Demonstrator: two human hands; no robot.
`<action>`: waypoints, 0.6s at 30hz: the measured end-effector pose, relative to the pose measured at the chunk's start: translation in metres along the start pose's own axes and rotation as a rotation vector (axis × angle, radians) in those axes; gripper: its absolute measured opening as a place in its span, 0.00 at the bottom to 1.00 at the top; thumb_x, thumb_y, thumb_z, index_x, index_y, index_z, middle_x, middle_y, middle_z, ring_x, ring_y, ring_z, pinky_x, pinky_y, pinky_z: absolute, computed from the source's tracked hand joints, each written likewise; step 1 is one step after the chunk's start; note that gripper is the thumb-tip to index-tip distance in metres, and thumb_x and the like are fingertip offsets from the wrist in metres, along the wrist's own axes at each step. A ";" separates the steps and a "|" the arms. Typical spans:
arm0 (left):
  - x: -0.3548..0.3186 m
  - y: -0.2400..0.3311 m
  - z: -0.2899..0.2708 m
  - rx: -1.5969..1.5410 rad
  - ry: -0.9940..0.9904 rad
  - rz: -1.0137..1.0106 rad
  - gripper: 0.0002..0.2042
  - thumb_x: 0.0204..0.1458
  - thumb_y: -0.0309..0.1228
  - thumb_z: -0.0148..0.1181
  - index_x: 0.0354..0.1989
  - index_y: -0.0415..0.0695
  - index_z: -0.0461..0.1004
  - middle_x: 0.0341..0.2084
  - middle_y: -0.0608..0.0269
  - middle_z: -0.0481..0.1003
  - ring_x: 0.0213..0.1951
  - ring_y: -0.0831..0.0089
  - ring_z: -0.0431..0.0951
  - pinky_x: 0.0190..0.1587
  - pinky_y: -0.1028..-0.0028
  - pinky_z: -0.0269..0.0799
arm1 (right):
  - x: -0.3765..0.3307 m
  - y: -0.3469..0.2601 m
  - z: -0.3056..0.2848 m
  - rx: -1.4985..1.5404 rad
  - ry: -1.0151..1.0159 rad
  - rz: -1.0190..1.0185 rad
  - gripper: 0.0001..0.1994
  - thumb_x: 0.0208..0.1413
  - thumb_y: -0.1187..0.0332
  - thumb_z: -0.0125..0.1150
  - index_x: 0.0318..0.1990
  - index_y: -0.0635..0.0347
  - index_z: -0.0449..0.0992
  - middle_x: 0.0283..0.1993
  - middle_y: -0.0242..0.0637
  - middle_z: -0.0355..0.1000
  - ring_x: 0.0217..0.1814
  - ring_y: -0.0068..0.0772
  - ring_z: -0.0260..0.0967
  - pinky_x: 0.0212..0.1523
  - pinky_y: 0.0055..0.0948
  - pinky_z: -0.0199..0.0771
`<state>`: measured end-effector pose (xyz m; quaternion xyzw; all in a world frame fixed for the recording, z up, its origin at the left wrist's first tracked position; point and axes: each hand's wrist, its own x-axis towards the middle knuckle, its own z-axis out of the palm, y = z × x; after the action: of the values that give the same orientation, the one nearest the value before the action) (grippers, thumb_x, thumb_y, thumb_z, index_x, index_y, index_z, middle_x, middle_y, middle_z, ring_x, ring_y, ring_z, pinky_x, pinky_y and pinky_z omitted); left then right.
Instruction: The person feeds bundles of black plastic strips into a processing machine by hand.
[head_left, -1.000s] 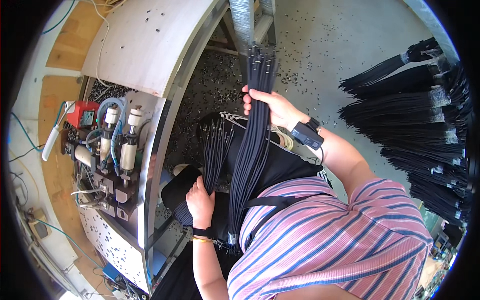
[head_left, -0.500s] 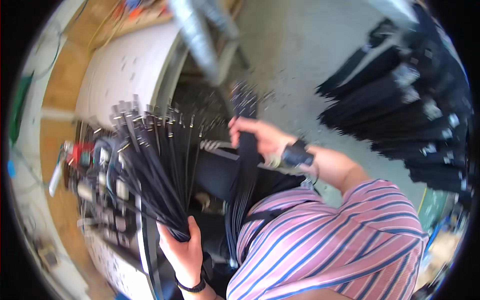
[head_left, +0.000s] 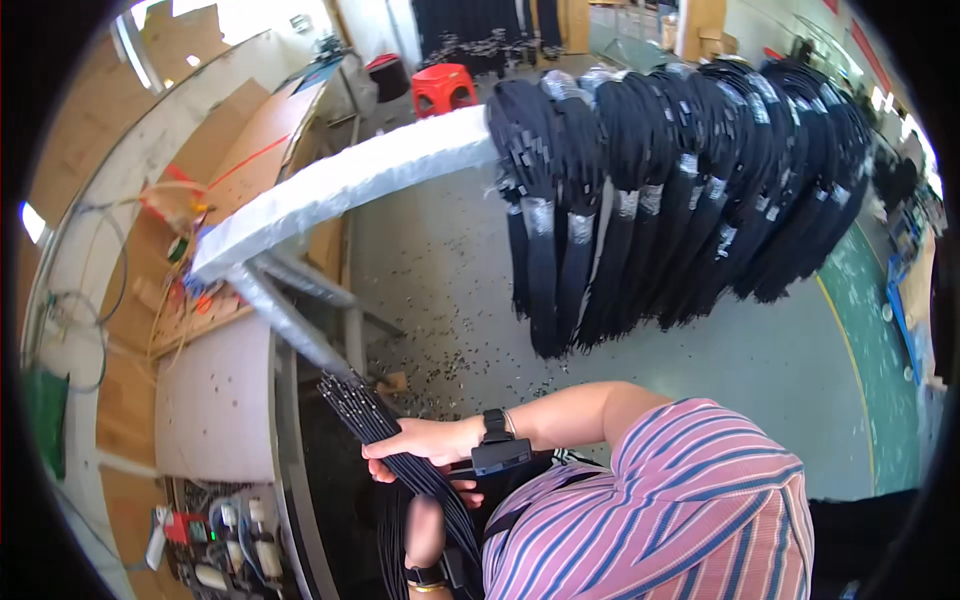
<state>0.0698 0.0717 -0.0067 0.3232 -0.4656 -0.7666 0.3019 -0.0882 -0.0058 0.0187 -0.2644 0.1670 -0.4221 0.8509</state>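
My right hand (head_left: 432, 440) grips the black cord bundle (head_left: 420, 472) near me, right of the table (head_left: 215, 425); my blurred left hand (head_left: 424, 535) is at its nearer part, whether grasping I cannot tell.

Right arm (head_left: 575, 408) bent, right forearm (head_left: 550, 420) reaching leftward before the body, right hand (head_left: 428, 441) curled in a grip, left hand (head_left: 424, 538) lower, motion-blurred, thumb (head_left: 426, 518) pointing up, left wrist (head_left: 425, 577) below.

Two grips (head_left: 430, 440) (head_left: 425, 535); one held bundle (head_left: 365, 412); one red stool (head_left: 443, 78); over six hanging bundles (head_left: 541, 265).
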 end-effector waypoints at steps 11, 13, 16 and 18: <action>-0.132 0.060 0.025 0.443 0.709 -0.061 0.12 0.47 0.23 0.63 0.37 0.38 0.66 0.21 0.67 0.71 0.22 0.78 0.73 0.26 0.77 0.69 | 0.053 0.039 0.133 -0.092 -0.525 0.297 0.12 0.54 0.68 0.62 0.41 0.65 0.71 0.31 0.36 0.73 0.32 0.30 0.73 0.38 0.29 0.75; -0.151 0.043 0.026 0.381 0.779 -0.059 0.12 0.46 0.25 0.64 0.36 0.37 0.67 0.22 0.66 0.72 0.24 0.78 0.74 0.29 0.77 0.71 | 0.054 0.061 0.141 -0.118 -0.606 0.353 0.13 0.54 0.68 0.62 0.43 0.64 0.70 0.32 0.36 0.73 0.33 0.30 0.73 0.38 0.28 0.75; -0.149 -0.003 0.036 0.441 0.970 0.058 0.18 0.45 0.27 0.66 0.41 0.37 0.66 0.27 0.61 0.73 0.30 0.72 0.76 0.35 0.73 0.72 | 0.049 0.082 0.140 -0.317 -0.619 0.378 0.10 0.55 0.69 0.61 0.41 0.64 0.71 0.32 0.35 0.72 0.33 0.28 0.73 0.38 0.27 0.75; -0.132 -0.014 0.045 0.567 1.094 0.140 0.23 0.43 0.30 0.68 0.46 0.36 0.65 0.32 0.56 0.75 0.35 0.68 0.77 0.40 0.70 0.73 | 0.049 0.087 0.146 -0.392 -0.639 0.415 0.10 0.54 0.69 0.61 0.40 0.64 0.71 0.32 0.35 0.72 0.33 0.27 0.73 0.38 0.26 0.75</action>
<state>0.1128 0.2018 0.0249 0.7056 -0.4489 -0.3146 0.4490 0.0693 0.0438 0.0820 -0.4995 0.0215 -0.0990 0.8604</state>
